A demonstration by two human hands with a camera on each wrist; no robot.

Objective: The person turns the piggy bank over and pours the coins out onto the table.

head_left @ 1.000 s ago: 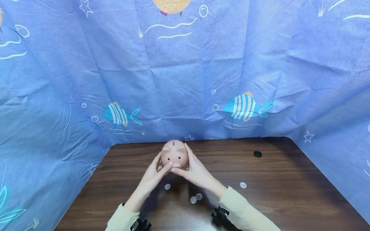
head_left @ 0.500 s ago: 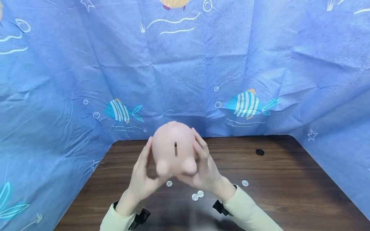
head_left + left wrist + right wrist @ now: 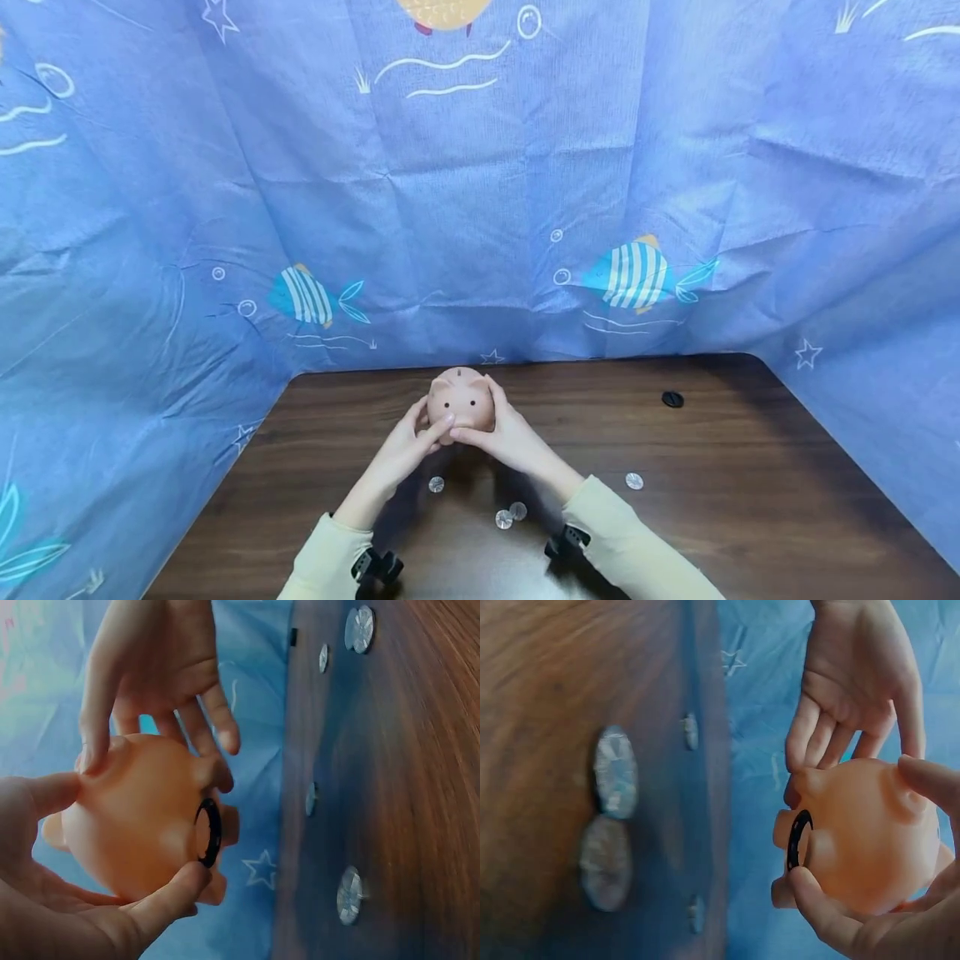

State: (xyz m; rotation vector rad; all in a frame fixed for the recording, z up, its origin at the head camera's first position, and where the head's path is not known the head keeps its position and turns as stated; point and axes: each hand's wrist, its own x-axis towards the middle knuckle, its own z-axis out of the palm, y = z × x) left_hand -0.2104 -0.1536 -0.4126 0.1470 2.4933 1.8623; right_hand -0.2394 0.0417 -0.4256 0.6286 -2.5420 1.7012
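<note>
A pink piggy bank is held up over the table between both hands, its face towards the head camera and its coin slot on top. My left hand grips its left side, thumb near the snout. On the other side my right hand grips it, thumb under the snout and fingers up along the side. In the left wrist view, the belly of the piggy bank shows a round opening with a black rim between the stubby legs.
Several clear, shiny discs like coins lie on the dark wooden table, among them one disc at left and another at right. A round black plug lies at the back right. Blue printed cloth surrounds the table.
Half a second ago both hands had the piggy bank raised closer to the head camera with its slot facing up into view. Now it is lower and farther away, face forward again.
</note>
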